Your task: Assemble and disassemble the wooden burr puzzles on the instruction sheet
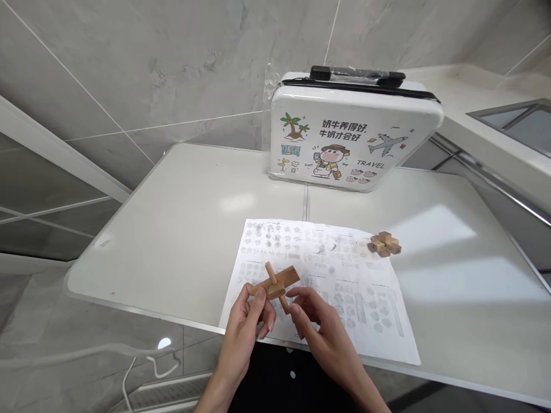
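Observation:
A partly joined wooden interlocking puzzle (276,285) is held above the printed paper sheet (279,321). It has a flat notched bar and a thinner rod crossing it at an angle. My left hand (249,318) is closed on the bar's left end, thumb on top and fingers curled beneath. Close to the rod's lower end is my right hand (321,324), its thumb and index finger apart; whether a fingertip touches the rod I cannot tell. Another wooden puzzle (385,244), star-shaped and assembled, rests at the sheet's right edge.
The sheet lies on a white folding table (172,229) with a centre seam. A white carry case (353,137) with cartoon prints and a black handle stands at the back, partly in clear plastic. A counter (486,97) is at the right, and a white cable (124,378) hangs lower left.

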`<act>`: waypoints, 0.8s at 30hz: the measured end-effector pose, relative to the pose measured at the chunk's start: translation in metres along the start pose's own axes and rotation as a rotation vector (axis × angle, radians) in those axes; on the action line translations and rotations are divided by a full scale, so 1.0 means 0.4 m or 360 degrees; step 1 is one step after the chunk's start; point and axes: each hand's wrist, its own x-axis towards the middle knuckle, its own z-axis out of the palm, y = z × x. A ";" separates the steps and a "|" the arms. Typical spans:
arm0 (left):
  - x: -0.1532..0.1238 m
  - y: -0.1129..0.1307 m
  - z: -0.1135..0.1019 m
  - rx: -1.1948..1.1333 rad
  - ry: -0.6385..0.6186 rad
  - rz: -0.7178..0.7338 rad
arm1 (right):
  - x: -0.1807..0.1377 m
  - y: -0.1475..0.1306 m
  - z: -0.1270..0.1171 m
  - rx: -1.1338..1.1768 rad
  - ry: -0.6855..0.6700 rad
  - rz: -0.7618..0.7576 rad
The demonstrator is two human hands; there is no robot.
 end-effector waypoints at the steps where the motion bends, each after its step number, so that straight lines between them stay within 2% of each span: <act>1: 0.000 -0.002 0.002 0.0002 -0.0012 -0.0011 | 0.002 -0.003 0.001 0.0014 0.0004 -0.0001; 7: -0.001 -0.007 0.012 0.0046 -0.0211 -0.0065 | 0.009 0.000 -0.008 0.0145 0.0095 -0.0038; 13: 0.001 -0.006 0.013 0.0159 -0.0365 -0.0156 | 0.006 0.015 -0.029 0.0374 0.0082 0.0115; 16: 0.010 -0.008 0.011 0.0230 -0.0337 -0.0129 | 0.012 0.018 -0.048 0.0520 -0.0022 0.0191; 18: 0.019 -0.007 0.004 0.0286 -0.0278 -0.0088 | 0.020 0.023 -0.067 0.0673 0.0000 0.0238; 24: 0.053 0.011 -0.048 0.0683 0.0033 0.0150 | 0.065 0.056 -0.162 0.1115 0.0352 0.0399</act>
